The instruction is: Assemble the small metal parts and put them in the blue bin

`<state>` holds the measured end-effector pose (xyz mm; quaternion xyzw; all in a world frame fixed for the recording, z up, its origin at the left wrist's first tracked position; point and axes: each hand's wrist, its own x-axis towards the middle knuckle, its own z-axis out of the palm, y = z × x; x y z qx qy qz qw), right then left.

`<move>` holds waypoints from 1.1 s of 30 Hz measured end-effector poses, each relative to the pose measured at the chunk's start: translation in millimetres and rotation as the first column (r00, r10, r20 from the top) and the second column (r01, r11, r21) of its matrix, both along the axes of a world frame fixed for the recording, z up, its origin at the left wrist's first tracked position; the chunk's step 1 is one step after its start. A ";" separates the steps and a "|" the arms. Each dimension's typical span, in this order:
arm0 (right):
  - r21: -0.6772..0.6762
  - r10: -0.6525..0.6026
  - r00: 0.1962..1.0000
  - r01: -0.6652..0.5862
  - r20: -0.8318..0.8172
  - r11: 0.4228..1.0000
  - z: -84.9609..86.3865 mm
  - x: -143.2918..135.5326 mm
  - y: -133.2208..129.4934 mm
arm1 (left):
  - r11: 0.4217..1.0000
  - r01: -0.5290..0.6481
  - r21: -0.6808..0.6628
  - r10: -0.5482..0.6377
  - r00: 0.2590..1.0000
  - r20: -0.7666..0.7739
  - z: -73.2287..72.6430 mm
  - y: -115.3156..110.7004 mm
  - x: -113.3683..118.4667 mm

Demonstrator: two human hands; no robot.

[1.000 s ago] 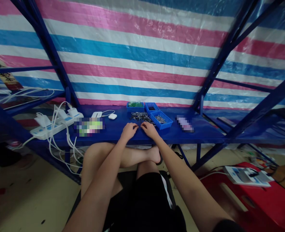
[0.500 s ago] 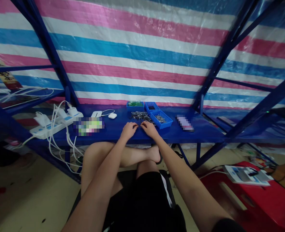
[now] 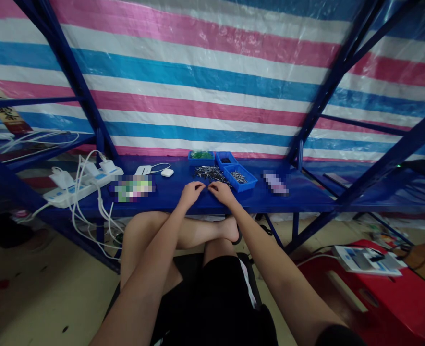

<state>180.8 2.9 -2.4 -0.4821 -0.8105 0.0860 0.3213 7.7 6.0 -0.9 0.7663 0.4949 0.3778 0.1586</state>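
Observation:
My left hand [image 3: 191, 192] and my right hand [image 3: 222, 192] rest side by side on the front of the blue shelf [image 3: 306, 199]. Their fingers are curled and the fingertips nearly meet. Anything pinched between them is too small to make out. Just beyond the fingertips lies a loose pile of small metal pins [image 3: 207, 172]. Right of the pile stands a blue tray of metal pins [image 3: 241, 178]. Behind it are a blue tray with green parts [image 3: 201, 156] and a blue tray with dark parts [image 3: 226, 160].
A white power strip [image 3: 78, 185] with plugs and dangling cables sits at the shelf's left. Nearby are a white earbud case [image 3: 167, 173] and two blurred flat items [image 3: 133, 187] [image 3: 275, 183]. Blue frame posts flank the shelf. A red stool [image 3: 378, 298] with a box stands at lower right.

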 end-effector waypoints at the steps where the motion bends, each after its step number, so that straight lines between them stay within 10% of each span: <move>1: -0.001 -0.003 1.000 0.003 0.001 1.000 0.1 -0.1 -0.2 | 1.000 0.000 -0.006 0.000 1.000 0.002 0.4 -0.3 0.2; 33: 0.019 0.014 0.999 -0.013 -0.049 1.000 5.4 -1.6 -6.5 | 0.997 0.057 -0.045 -0.053 0.995 0.082 5.2 -7.7 4.0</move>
